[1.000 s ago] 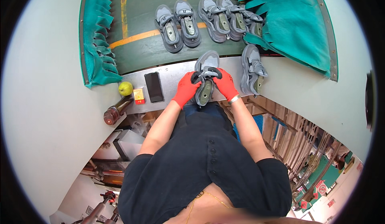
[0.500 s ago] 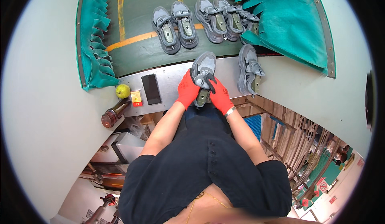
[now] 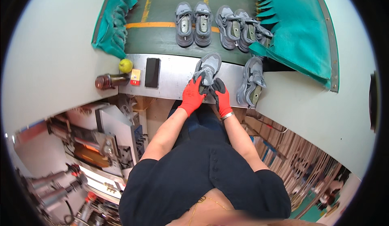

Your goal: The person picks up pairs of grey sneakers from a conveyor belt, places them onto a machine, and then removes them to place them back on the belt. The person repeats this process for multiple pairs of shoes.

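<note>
Two gloved hands on one shoe here. Our left hand (image 3: 192, 97) has its fingers (image 3: 197, 83) wrapped along the near side of the grey shoe (image 3: 209, 67), clenched on it, and our right hand (image 3: 221, 98) grips the heel end from the other side, black fingertips curled over the rim. The shoe sits toe-away on the metal surface (image 3: 174, 76), right at its near edge, just short of the green belt (image 3: 162, 35).

Moving outward: a second grey shoe (image 3: 251, 82) lies on its side just to the right, near the teal curtain (image 3: 296, 27). Two pairs of shoes (image 3: 193, 18) (image 3: 237, 27) sit further up on the belt. To the left on the surface we've got a dark phone (image 3: 152, 72), a small orange box (image 3: 135, 76), a yellow-green ball (image 3: 125, 65) and a brown bottle (image 3: 108, 81) lying down.

What could go wrong, we'd guess: the shoe is so close to the near edge that a loose grip could drop it into our lap. A wide left elbow might also knock the phone or roll the bottle off.
</note>
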Demonstrator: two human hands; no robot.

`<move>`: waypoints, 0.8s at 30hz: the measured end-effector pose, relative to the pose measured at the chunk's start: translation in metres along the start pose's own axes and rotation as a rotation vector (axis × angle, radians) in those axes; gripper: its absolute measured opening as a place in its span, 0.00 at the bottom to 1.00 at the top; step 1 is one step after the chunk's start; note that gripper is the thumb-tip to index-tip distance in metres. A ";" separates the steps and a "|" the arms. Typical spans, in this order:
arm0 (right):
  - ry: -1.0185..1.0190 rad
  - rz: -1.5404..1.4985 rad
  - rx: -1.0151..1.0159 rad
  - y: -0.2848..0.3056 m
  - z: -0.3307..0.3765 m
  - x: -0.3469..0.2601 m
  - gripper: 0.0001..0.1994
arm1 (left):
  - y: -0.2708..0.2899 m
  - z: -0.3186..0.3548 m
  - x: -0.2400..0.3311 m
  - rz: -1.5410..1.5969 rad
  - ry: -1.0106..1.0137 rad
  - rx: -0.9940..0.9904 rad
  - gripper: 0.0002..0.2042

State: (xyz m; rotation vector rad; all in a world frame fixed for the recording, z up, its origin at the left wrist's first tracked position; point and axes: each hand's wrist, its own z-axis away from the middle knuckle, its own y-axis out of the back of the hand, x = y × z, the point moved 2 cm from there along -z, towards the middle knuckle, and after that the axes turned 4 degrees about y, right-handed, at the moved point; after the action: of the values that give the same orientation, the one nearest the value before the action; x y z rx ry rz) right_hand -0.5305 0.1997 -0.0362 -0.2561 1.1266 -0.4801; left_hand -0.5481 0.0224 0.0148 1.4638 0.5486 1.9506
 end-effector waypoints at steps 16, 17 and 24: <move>-0.541 0.170 -0.915 -0.090 0.174 -0.043 0.37 | 0.098 0.342 0.005 0.860 0.240 0.759 0.39; -0.536 0.156 -1.007 -0.104 0.182 -0.040 0.36 | 0.105 0.367 0.004 0.932 0.184 0.834 0.40; -0.317 0.386 -1.451 -0.245 0.342 -0.042 0.27 | 0.134 0.563 -0.020 0.957 0.052 1.321 0.52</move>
State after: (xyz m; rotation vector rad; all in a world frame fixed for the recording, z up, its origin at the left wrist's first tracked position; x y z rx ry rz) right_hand -0.2927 -0.0080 0.2451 -1.2842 0.9929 0.7888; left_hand -0.0390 -0.1109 0.2559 2.8581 1.5637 2.3830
